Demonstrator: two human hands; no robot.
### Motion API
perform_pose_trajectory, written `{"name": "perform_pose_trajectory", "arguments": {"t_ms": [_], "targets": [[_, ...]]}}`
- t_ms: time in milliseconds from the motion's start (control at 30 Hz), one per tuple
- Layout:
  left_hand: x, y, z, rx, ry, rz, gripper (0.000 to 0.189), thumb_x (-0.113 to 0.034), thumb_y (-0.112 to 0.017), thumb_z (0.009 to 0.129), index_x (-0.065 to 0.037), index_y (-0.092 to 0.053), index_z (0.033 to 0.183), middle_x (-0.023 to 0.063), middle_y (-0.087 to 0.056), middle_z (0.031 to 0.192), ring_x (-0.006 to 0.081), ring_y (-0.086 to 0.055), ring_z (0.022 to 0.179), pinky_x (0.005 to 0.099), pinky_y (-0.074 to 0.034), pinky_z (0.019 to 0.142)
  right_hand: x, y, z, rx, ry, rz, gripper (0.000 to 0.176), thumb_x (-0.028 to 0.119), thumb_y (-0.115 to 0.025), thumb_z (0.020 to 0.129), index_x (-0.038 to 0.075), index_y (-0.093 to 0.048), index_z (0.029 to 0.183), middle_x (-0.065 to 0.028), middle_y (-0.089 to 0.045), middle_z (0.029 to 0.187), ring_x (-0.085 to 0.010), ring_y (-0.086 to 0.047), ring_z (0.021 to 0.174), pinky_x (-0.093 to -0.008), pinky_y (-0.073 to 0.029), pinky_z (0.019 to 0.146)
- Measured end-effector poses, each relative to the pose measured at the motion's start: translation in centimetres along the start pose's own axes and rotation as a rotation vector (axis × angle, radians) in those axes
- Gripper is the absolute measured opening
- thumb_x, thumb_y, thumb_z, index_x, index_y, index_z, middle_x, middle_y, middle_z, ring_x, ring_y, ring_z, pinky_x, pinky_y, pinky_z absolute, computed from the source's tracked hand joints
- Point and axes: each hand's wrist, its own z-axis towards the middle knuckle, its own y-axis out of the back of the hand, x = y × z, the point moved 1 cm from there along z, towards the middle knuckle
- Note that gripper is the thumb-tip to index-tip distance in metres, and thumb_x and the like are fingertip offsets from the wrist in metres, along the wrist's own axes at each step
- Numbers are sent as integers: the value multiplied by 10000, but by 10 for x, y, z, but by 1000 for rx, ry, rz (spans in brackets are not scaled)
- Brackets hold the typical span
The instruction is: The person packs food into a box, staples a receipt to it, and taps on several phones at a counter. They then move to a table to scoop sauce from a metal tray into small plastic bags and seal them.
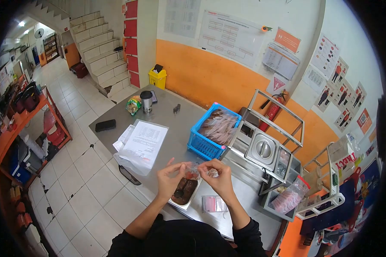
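Observation:
Between my two hands, above a metal pan, I hold a small clear plastic bag [192, 171] by its upper edges. My left hand [171, 177] pinches one side of it with thumb and fingers. On the other side, my right hand [218, 177] pinches it too. Under the bag is the rectangular pan [196, 198], filled with dark brown sauce [182, 196] that has a dark utensil lying in it. A stack of small clear bags with pink edges [214, 204] lies right of the pan, below my right hand.
A blue basket [206, 148] of filled brown packets stands behind my hands. Right of it is a metal frame with a lidded steel container [262, 150]. Papers [143, 143], a black case [105, 125], a tumbler [146, 103] and a snack bag [134, 105] sit at the left.

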Motion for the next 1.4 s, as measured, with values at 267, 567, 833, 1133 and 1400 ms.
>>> {"name": "perform_pose_trajectory", "arguments": {"t_ms": [267,567,833,1133,1400], "targets": [[4,-6,1,27,5,-9,104,-73,-643,865,-27,-727,905,39,-733,897,120,-692,811,451,-248,1113,-11,-2,0,-12,-41,77,110,12,-714,754,-11,-706,861,-46,-611,789,-106,-559,747,-232,-447,688],[12,-15,6,68,32,-20,93,-91,-667,855,-31,-729,889,26,-729,853,127,-692,794,441,-270,1100,-25,-1,4,-3,-69,106,108,7,-716,752,-8,-714,859,-34,-601,786,-93,-544,742,-222,-435,689],[27,-32,22,73,65,-89,79,-89,-695,832,-33,-727,879,31,-721,816,128,-692,764,436,-290,1091,-37,6,17,-25,-80,123,96,7,-716,749,-5,-713,844,-13,-597,751,-78,-529,723,-219,-426,681],[44,-85,56,421,122,-90,126,-94,-697,826,9,-694,899,116,-709,943,204,-658,942,347,-473,888,-91,49,18,-58,-113,8,70,27,-711,750,-5,-702,811,-9,-627,734,-67,-525,692,-224,-439,648],[105,-46,29,406,-40,276,968,-242,-827,697,-25,-235,1431,254,-462,1305,357,-559,1111,442,-448,943,-236,15,-57,-115,-331,-189,151,114,-776,682,84,-734,824,-87,-634,839,-191,-583,788,-300,-475,708]]}}
